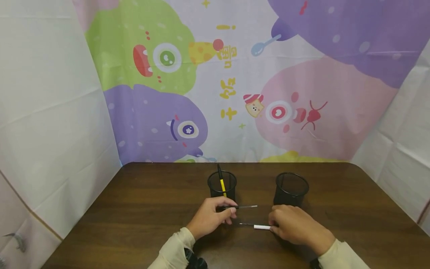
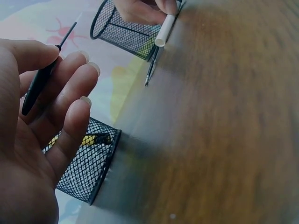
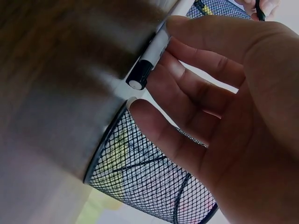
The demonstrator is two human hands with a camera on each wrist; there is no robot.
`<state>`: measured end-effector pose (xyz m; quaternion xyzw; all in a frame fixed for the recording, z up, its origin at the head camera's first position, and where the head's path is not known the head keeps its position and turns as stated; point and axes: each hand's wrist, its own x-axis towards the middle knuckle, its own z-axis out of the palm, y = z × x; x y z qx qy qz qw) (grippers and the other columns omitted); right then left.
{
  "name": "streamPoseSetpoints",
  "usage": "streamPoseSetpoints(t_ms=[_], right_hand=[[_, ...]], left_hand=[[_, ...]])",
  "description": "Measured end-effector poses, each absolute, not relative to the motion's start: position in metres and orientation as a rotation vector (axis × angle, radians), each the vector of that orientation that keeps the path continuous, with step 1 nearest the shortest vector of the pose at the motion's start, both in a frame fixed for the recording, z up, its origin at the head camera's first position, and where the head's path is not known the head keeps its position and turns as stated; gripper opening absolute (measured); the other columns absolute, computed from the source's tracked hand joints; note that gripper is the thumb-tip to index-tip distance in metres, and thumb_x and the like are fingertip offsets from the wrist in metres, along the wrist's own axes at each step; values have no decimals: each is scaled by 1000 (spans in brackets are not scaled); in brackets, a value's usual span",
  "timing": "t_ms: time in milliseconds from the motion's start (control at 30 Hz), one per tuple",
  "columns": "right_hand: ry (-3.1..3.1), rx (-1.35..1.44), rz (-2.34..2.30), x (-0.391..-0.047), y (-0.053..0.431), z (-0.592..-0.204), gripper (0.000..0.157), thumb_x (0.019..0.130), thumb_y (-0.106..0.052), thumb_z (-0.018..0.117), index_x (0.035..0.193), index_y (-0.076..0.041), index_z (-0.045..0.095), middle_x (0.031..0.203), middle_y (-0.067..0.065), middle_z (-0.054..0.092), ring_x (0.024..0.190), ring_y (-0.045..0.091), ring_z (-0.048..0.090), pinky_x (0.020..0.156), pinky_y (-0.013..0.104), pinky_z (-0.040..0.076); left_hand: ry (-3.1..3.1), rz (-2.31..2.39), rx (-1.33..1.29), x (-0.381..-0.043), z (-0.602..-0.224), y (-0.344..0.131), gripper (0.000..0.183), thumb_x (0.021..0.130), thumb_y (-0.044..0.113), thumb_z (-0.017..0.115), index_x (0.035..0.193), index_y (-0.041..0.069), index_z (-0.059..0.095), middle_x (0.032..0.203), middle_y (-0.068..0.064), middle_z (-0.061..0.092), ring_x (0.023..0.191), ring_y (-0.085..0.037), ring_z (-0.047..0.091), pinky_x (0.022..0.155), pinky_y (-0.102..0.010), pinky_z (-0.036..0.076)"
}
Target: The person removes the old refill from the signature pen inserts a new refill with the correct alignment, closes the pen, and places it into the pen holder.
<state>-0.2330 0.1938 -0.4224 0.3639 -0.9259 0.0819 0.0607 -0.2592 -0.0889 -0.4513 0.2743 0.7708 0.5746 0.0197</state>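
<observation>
My left hand (image 1: 215, 215) pinches a slim black pen part (image 2: 39, 86) between thumb and fingers. A thin rod with a pale tip extends from it, pointing right in the head view. My right hand (image 1: 297, 226) pinches a white pen barrel (image 1: 262, 227) low over the table. Its left end looks hollow in the left wrist view; the other end (image 3: 139, 77) is black with a pale tip. A thin dark refill (image 2: 148, 77) with a metal point stretches leftward beyond the hollow end. Whether the refill sits in the barrel or beside it, I cannot tell.
Behind my left hand stands a black mesh pen cup (image 1: 215, 188) holding a yellow-and-black pen (image 1: 221, 183). Another black mesh cup (image 1: 285, 194) stands behind my right hand. Both are on a dark wooden table (image 1: 144, 216), backed by a cartoon-print cloth (image 1: 235, 138).
</observation>
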Motion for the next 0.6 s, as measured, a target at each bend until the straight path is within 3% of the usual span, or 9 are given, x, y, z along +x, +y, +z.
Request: streamPoseSetpoints(t_ms=[600], right_hand=[[-2756, 1131, 187, -233, 190, -424, 19, 87, -17, 76, 73, -24, 65, 75, -16, 51, 65, 5, 52, 54, 33, 48]], left_hand=[[2396, 1773, 859, -260, -452, -89, 12, 96, 17, 69, 106, 13, 74, 81, -1, 72, 67, -20, 70, 60, -38, 59]])
